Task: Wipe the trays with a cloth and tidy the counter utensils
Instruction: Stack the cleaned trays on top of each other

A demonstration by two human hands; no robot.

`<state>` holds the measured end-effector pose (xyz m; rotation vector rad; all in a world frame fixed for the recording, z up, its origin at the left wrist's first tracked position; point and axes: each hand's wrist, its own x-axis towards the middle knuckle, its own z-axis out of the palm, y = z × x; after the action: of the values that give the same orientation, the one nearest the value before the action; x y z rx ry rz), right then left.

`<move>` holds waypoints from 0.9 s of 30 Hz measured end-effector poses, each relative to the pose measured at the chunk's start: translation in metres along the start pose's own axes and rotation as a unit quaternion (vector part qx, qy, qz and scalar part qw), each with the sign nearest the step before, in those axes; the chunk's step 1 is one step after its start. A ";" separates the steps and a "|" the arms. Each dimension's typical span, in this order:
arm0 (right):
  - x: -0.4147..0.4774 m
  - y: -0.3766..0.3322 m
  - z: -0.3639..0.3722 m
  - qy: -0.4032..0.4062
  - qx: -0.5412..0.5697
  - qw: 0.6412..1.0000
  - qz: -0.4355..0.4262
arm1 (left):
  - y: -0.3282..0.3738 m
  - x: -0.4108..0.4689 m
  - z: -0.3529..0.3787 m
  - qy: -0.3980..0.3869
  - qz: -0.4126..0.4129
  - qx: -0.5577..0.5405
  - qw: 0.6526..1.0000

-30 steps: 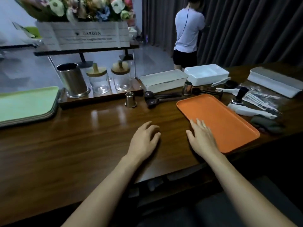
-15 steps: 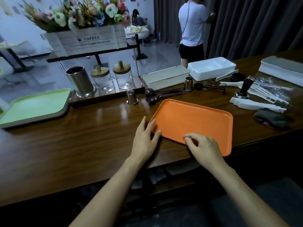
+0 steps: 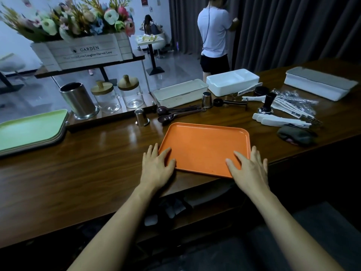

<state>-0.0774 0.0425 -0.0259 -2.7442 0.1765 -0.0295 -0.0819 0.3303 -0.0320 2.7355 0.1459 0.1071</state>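
Dim room, glare streaks on the glossy counter (image 3: pixel 97 173), dark lower edge, wide-angle bending, blurred flowers (image 3: pixel 78 18)

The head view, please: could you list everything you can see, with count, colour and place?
orange tray: 1, orange, counter centre, near edge
green trays: stack, green, far left
cloth: 1, dark, right of orange tray
steel canister: 1, silver, back left
glass jars: 2, clear, wooden lids, beside canister
steel cups: 2, silver, behind orange tray
scoops: 2, dark brown, behind orange tray
boxes: 3, white or cream, back right
tamper: 1, black, right side
white utensils: several, white, behind cloth
flower crate: 1, white, raised at back left
person: 1, white top, background
left hand: 1, open, touches tray's near-left corner
right hand: 1, open, touches tray's near-right corner
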 end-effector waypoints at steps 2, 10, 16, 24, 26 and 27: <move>-0.001 0.001 0.000 -0.004 0.006 1.000 0.010 | 0.001 0.003 -0.002 -0.017 -0.008 0.000 1.000; -0.008 -0.014 0.005 0.002 0.084 0.996 -0.026 | -0.009 -0.012 -0.016 -0.010 -0.046 -0.121 0.992; -0.024 -0.073 0.020 -0.023 0.113 0.989 -0.094 | -0.061 -0.052 -0.041 0.055 -0.122 -0.126 0.983; -0.054 -0.205 0.069 -0.116 0.132 0.960 -0.217 | -0.178 -0.112 -0.106 0.164 -0.226 -0.089 0.956; -0.068 -0.243 0.080 -0.137 0.140 0.951 -0.239 | -0.211 -0.128 -0.122 0.182 -0.259 -0.085 0.945; -0.074 -0.262 0.086 -0.149 0.143 0.947 -0.247 | -0.227 -0.134 -0.130 0.190 -0.277 -0.082 0.938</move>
<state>-0.1162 0.3246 -0.0050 -2.3941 -0.5564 0.2052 -0.2472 0.5725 -0.0089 2.3734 0.9574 0.4624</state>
